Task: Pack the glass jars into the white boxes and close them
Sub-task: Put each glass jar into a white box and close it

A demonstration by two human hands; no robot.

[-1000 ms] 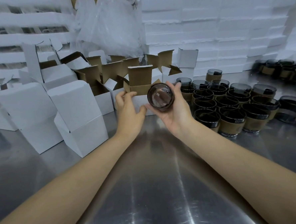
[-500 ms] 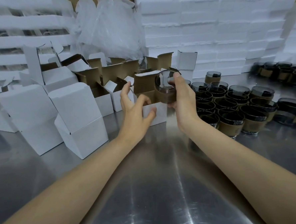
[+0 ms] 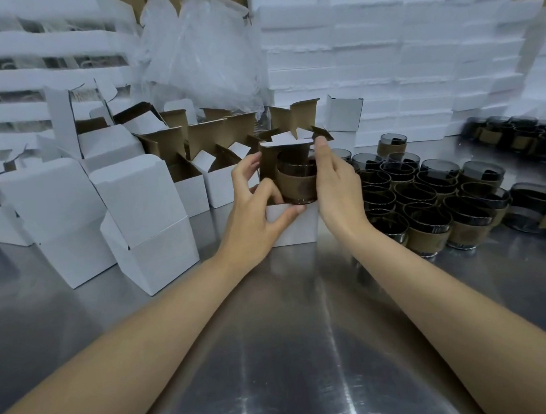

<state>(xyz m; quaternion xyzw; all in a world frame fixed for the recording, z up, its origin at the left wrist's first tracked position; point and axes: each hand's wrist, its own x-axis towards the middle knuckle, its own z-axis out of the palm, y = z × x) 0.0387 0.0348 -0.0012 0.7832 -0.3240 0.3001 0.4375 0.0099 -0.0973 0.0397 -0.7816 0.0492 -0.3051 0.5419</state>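
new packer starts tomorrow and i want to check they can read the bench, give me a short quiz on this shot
1. True or false: the glass jar in the right hand sits fully inside the white box.
2. Where do the unpacked jars stand relative to that box? A) on the person's left B) on the person's right C) stacked on top of it
3. Fill in: the left hand grips the ____.

Key: 1 false, the jar's base is only at the box's open mouth. 2 B. 3 white box.
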